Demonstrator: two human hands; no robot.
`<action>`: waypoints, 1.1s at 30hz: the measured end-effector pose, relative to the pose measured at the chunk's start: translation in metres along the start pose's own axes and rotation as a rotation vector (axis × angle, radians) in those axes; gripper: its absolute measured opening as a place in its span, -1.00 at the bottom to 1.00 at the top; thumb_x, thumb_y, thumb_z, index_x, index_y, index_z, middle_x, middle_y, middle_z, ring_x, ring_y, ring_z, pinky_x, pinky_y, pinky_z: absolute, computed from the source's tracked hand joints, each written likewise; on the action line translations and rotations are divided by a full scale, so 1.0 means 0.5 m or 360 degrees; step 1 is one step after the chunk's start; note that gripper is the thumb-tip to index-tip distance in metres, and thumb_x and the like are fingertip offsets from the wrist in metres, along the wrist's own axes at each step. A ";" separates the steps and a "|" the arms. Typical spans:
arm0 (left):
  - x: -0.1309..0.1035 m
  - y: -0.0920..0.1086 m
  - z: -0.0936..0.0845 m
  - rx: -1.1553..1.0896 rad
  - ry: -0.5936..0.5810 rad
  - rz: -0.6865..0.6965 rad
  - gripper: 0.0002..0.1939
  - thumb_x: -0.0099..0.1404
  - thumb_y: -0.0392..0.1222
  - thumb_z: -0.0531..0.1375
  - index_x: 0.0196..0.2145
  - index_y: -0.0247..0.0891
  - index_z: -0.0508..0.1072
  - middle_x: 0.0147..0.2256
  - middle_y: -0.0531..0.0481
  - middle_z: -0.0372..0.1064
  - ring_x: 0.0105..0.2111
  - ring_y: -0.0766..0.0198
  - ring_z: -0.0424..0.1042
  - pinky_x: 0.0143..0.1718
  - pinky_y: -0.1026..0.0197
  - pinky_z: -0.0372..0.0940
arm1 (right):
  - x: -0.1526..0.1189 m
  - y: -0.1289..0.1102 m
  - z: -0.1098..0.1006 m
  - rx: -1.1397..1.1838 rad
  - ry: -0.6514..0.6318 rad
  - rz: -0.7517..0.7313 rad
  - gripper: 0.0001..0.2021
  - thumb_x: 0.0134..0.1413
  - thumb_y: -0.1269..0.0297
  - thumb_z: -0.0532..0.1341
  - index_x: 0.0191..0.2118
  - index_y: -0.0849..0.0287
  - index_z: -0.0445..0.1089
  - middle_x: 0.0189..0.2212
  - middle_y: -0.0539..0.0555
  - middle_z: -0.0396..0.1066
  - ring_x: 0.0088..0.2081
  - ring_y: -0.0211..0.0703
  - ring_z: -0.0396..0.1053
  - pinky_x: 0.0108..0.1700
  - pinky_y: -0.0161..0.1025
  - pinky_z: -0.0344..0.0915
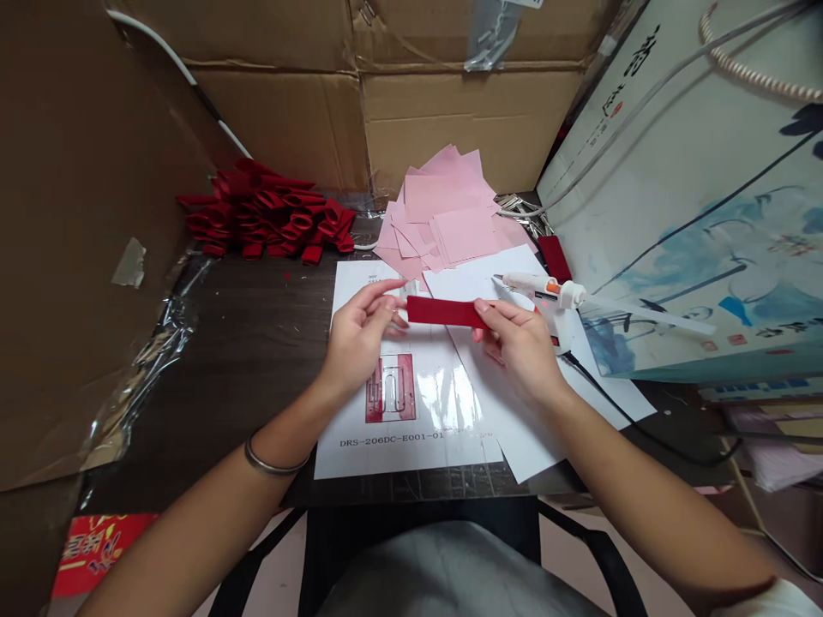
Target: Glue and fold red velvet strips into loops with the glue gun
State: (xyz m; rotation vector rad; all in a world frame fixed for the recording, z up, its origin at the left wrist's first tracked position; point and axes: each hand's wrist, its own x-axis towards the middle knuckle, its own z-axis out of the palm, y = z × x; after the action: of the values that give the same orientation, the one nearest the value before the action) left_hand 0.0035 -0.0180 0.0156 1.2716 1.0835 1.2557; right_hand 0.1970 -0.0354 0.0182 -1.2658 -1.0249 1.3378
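Note:
A flat dark-red fabric strip (443, 311) is held level above the papers. My right hand (518, 338) pinches its right end, with the thumb on top. Close to the strip's left end is my left hand (360, 330), its fingers apart; whether a fingertip touches the strip I cannot tell. Beneath lies a glossy white sheet (360, 454) with a picture of a red piece and printed lettering. A white glue gun (540, 283) rests on its stand just beyond my right hand, pointing left.
Folded red fabric loops (270, 214) are heaped at the back left. Pink paper pieces (450, 214) are piled at the back middle, beside metal clips (531, 212). Cardboard walls (469, 120) enclose the back and left. A white patterned box (707, 240) stands right; a black cord (617, 407) crosses there.

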 end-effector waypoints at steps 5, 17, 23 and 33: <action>-0.014 0.012 0.001 0.0057 -0.0361 0.0279 -0.68 0.16 -0.31 0.28 -0.10 -0.16 0.55 -0.03 -0.08 0.47 -0.01 0.14 0.43 0.00 0.13 0.37 | 0.002 0.000 0.000 0.0189 -0.0260 0.0315 -0.75 0.11 0.10 0.24 -0.46 0.14 0.39 -0.66 -0.08 0.20 -0.71 -0.40 -0.18 -0.65 -0.27 -0.13; -0.009 0.012 0.004 -0.0043 0.0116 0.0024 -0.83 0.19 -0.13 0.32 -0.28 -0.25 0.61 -0.40 0.00 0.56 -0.42 0.30 0.50 -0.34 0.29 0.41 | -0.008 -0.005 0.006 -0.0194 -0.0364 -0.0085 -0.80 0.07 0.14 0.32 -0.28 0.16 0.53 -0.54 -0.04 0.40 -0.62 -0.38 0.13 -0.58 -0.32 0.04; -0.006 0.003 0.006 -0.0077 0.0199 -0.0018 -0.80 0.18 -0.10 0.33 -0.25 -0.23 0.62 -0.30 -0.03 0.58 -0.33 0.25 0.53 -0.31 0.25 0.46 | -0.011 -0.015 0.000 -0.0253 -0.0524 -0.0018 -0.80 0.06 0.18 0.33 -0.23 0.16 0.54 -0.55 -0.04 0.43 -0.64 -0.41 0.12 -0.61 -0.33 -0.02; -0.004 0.007 0.001 -0.0051 0.0137 0.0022 -0.87 0.20 -0.15 0.31 -0.39 -0.26 0.61 -0.38 -0.06 0.57 -0.33 0.22 0.55 -0.18 0.18 0.44 | -0.006 -0.005 -0.002 -0.0324 -0.0651 0.0059 -0.83 0.06 0.25 0.31 -0.23 0.16 0.56 -0.37 0.06 0.53 -0.39 -0.25 0.38 -0.39 -0.28 0.25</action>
State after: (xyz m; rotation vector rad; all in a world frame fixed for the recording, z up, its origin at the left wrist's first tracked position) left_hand 0.0036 -0.0203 0.0191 1.2122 1.1130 1.3438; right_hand 0.1983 -0.0381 0.0210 -1.1863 -1.4569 1.5924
